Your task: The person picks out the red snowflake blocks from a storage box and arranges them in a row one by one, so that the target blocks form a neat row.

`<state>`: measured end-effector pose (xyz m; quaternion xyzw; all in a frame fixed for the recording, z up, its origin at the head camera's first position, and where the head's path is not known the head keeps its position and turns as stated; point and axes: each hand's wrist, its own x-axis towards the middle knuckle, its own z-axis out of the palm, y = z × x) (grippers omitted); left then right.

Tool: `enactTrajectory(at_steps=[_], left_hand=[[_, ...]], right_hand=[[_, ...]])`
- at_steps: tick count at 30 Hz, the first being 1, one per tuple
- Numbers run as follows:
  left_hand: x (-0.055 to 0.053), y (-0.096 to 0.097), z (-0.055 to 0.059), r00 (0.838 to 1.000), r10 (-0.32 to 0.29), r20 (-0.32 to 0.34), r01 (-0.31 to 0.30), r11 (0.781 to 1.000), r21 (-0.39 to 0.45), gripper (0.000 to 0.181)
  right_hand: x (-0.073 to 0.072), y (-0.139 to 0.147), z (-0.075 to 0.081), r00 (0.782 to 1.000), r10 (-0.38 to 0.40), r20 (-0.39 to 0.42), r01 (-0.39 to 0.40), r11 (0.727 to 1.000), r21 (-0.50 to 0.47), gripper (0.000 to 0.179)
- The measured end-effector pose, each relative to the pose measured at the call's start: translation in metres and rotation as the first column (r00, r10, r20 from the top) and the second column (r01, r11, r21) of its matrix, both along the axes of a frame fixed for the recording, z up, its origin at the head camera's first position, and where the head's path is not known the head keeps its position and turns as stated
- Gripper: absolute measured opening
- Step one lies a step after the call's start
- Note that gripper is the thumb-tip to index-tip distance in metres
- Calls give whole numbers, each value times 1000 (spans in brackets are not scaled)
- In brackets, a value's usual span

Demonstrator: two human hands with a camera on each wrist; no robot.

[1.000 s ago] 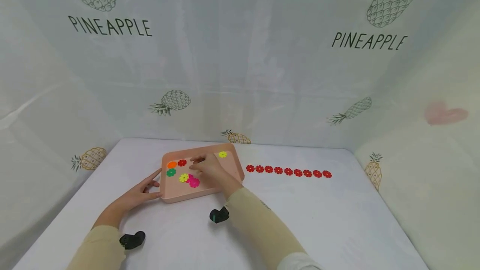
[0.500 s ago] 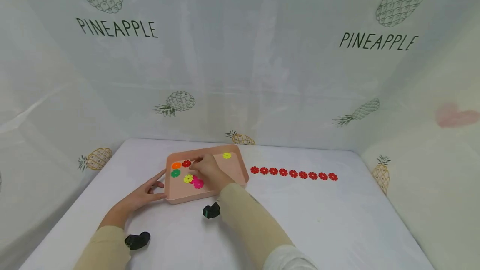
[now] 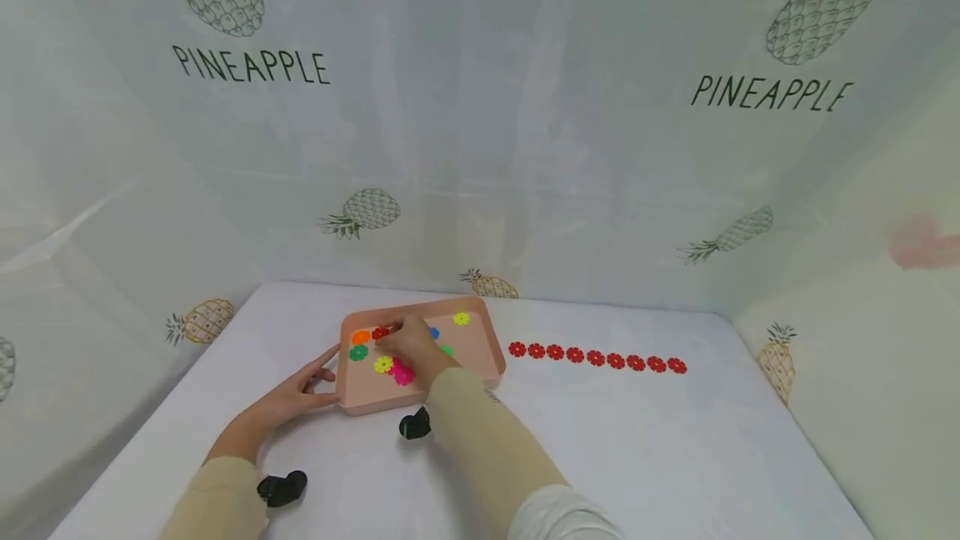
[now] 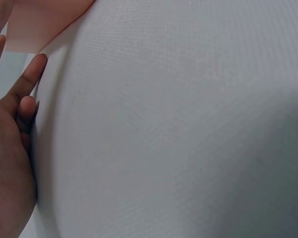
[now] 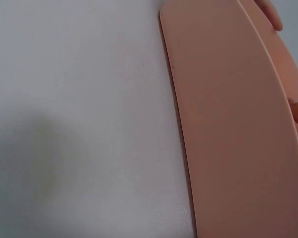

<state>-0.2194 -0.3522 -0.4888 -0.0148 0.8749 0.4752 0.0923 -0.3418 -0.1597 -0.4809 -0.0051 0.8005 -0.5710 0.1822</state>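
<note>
In the head view a pink tray holds several flower-shaped plastic pieces. My left hand rests against its left side, thumb at the near corner and fingers extended along the wall. Over the tray, my right hand has its fingertips at a red flower-shaped piece; whether they pinch it is hidden. An orange piece and a green piece lie left of those fingers. Nearer me are a yellow piece and a magenta piece. In the right wrist view, the tray's wall hides most of the right hand.
Right of the tray, a straight row of red flower-shaped pieces lies on the white table. Another yellow piece sits at the tray's far right. A pineapple-printed curtain stands behind the table.
My right hand has moved slightly left and lower in the tray, to the red piece. Blue and light green pieces now show beside it. The left hand stays at the tray; the view has shifted slightly.
</note>
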Motion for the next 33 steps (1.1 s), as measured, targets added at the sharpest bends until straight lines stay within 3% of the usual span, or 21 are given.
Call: enactTrajectory(at_steps=[12, 16, 23, 33], left_hand=[[-1, 2, 0, 1000, 7, 0, -7, 1000, 8, 93], [0, 2, 0, 1000, 12, 0, -12, 1000, -4, 93], [1, 1, 0, 1000, 28, -2, -28, 999, -15, 93], [1, 3, 1, 1000, 22, -3, -22, 1000, 1, 93]], right_hand=[[-13, -1, -11, 997, 6, -72, 1, 996, 87, 24], [-11, -1, -12, 997, 2, -76, 5, 996, 88, 23], [-7, -3, -9, 987, 23, -156, -6, 994, 111, 23], [0, -7, -6, 984, -9, -178, 39, 986, 164, 20]])
